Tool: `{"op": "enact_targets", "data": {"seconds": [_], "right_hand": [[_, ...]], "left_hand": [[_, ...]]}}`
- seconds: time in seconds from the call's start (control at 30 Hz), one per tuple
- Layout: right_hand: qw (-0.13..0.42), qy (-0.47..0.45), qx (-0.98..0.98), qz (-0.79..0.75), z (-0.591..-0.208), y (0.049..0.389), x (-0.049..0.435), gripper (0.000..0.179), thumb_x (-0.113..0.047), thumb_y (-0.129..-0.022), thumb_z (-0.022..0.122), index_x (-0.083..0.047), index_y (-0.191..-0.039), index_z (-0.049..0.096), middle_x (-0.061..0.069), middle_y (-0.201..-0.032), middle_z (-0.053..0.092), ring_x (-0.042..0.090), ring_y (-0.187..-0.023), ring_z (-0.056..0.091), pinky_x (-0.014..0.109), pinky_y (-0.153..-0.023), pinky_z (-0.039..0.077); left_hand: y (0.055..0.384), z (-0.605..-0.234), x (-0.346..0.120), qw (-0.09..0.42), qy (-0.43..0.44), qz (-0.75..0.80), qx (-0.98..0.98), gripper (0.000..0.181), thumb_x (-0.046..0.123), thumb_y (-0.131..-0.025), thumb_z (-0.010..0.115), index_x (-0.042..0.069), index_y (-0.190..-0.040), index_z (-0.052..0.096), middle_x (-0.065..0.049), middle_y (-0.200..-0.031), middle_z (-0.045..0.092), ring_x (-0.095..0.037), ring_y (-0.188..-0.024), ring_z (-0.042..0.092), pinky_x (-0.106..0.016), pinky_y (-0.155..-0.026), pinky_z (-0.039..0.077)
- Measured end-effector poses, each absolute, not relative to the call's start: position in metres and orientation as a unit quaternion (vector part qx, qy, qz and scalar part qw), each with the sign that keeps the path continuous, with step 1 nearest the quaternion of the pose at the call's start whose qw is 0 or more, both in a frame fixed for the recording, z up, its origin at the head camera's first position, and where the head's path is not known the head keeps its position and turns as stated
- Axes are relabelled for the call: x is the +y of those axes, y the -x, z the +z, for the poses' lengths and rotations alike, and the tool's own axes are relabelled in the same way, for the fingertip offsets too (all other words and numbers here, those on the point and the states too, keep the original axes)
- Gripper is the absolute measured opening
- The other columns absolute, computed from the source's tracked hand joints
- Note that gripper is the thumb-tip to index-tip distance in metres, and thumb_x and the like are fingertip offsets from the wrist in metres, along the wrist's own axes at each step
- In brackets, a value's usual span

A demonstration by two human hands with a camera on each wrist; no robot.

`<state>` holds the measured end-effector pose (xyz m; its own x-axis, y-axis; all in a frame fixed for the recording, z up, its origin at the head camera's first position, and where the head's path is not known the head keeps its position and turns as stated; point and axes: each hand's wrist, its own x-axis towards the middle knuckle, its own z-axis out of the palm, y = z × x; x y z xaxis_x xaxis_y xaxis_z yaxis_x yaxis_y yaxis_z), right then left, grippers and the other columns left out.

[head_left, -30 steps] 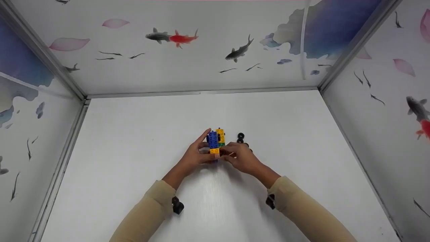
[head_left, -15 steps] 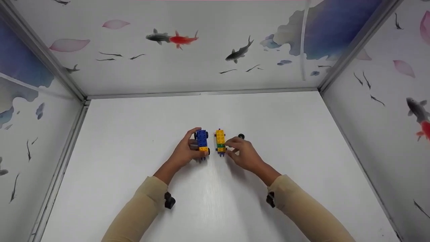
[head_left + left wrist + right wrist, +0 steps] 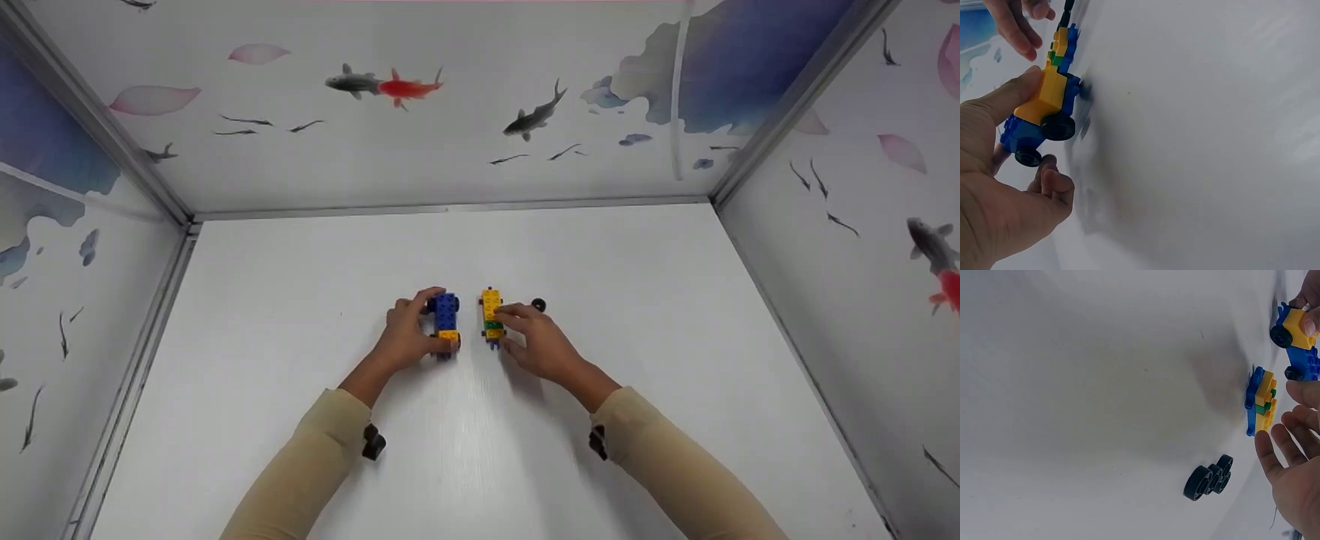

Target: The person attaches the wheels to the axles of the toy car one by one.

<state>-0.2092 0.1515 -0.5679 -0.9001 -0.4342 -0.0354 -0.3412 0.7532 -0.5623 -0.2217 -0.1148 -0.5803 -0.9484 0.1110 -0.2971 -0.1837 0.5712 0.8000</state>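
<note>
In the head view my left hand holds a toy car of blue and yellow bricks between thumb and fingers, the thumb on its yellow brick. Black wheels show on the car in the left wrist view. To its right stands a second brick car, yellow and green on a blue base, with no wheels on its visible side in the right wrist view. My right hand is right beside this second car, its fingertips overlapping it in the head view. In the right wrist view those fingers are spread loosely and grip nothing.
Several loose black wheels stand together on the white table, partly hidden behind my right hand in the head view. White panels with painted fish enclose the table at the back and both sides.
My left hand has carried the blue and yellow car leftward, away from the second car. My right hand stays near the second car, its fingertips now reaching slightly over it.
</note>
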Motion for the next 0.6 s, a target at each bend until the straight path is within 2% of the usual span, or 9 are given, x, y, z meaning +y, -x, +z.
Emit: {"op": "enact_targets", "data": {"seconds": [0.2, 0.4, 0.6], "right_hand": [[0.099, 0.191, 0.943, -0.253, -0.570, 0.209, 0.149, 0.056, -0.017, -0.106, 0.075, -0.013, -0.160, 0.060, 0.006, -0.167, 0.055, 0.034, -0.158, 0.050, 0.058, -0.129, 0.044], [0.123, 0.191, 0.948, -0.222, -0.568, 0.209, 0.145, 0.064, -0.021, -0.107, 0.074, -0.016, -0.166, 0.051, 0.003, -0.176, 0.044, 0.033, -0.164, 0.042, 0.057, -0.131, 0.041], [0.124, 0.221, 0.949, -0.188, -0.568, 0.213, 0.144, 0.065, -0.022, -0.109, 0.071, -0.014, -0.169, 0.046, 0.003, -0.179, 0.040, 0.033, -0.164, 0.042, 0.056, -0.130, 0.043]], "left_hand": [[0.228, -0.582, -0.117, 0.154, 0.036, 0.441, 0.884, 0.096, 0.029, -0.082, 0.101, 0.044, -0.161, 0.048, -0.017, -0.161, 0.028, -0.041, -0.148, 0.037, -0.062, -0.123, 0.049], [0.234, -0.578, -0.122, 0.166, 0.013, 0.402, 0.901, 0.094, 0.035, -0.086, 0.097, 0.039, -0.165, 0.047, -0.020, -0.160, 0.027, -0.041, -0.145, 0.036, -0.060, -0.119, 0.050], [0.240, -0.568, -0.127, 0.196, -0.001, 0.361, 0.912, 0.096, 0.042, -0.088, 0.095, 0.034, -0.169, 0.044, -0.021, -0.161, 0.024, -0.041, -0.145, 0.033, -0.061, -0.118, 0.050]]}}
